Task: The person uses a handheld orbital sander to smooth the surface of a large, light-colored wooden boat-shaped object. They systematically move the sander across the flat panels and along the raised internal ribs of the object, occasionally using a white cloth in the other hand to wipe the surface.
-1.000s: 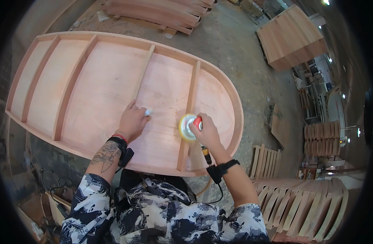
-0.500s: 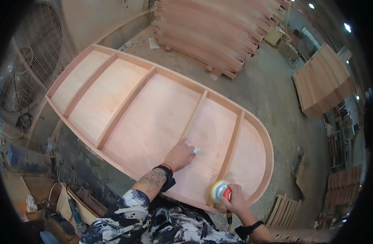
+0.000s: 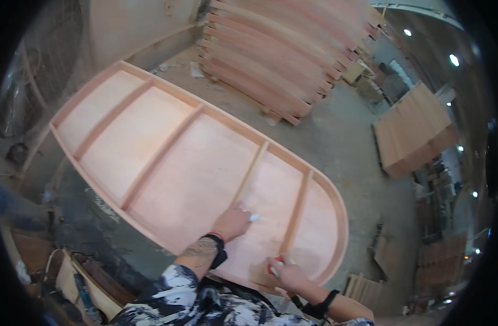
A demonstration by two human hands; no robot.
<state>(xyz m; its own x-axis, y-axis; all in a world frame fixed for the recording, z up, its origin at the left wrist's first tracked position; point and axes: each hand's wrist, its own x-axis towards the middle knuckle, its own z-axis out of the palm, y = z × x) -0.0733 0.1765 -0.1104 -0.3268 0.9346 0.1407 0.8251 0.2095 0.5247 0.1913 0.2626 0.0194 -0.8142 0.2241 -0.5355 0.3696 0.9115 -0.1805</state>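
A large wooden panel (image 3: pixel 192 163) lies before me, framed by a raised rim, one end rounded, with several crossbars. My left hand (image 3: pixel 231 223) is closed at the near part of a crossbar (image 3: pixel 251 171), its fingers curled over the wood. A small whitish piece (image 3: pixel 254 218) shows at its fingertips; I cannot tell what it is. In my right hand (image 3: pixel 292 273) is a round-pad power sander with a red body (image 3: pixel 275 265). It sits low by the near end of the rightmost crossbar (image 3: pixel 298 212), its pad mostly hidden and blurred.
A tall stack of curved wooden panels (image 3: pixel 276 54) stands beyond the frame, and a wooden block-like stack (image 3: pixel 414 130) stands at the right. Tools, one of them blue (image 3: pixel 86 296), lie in an open wooden box at lower left. A slatted wooden piece (image 3: pixel 363 288) rests at lower right.
The right hand has moved left with the sander, whose yellow-edged pad was tilted into sight before and is now turned from view. The whole view has shifted; the left hand stays at its crossbar.
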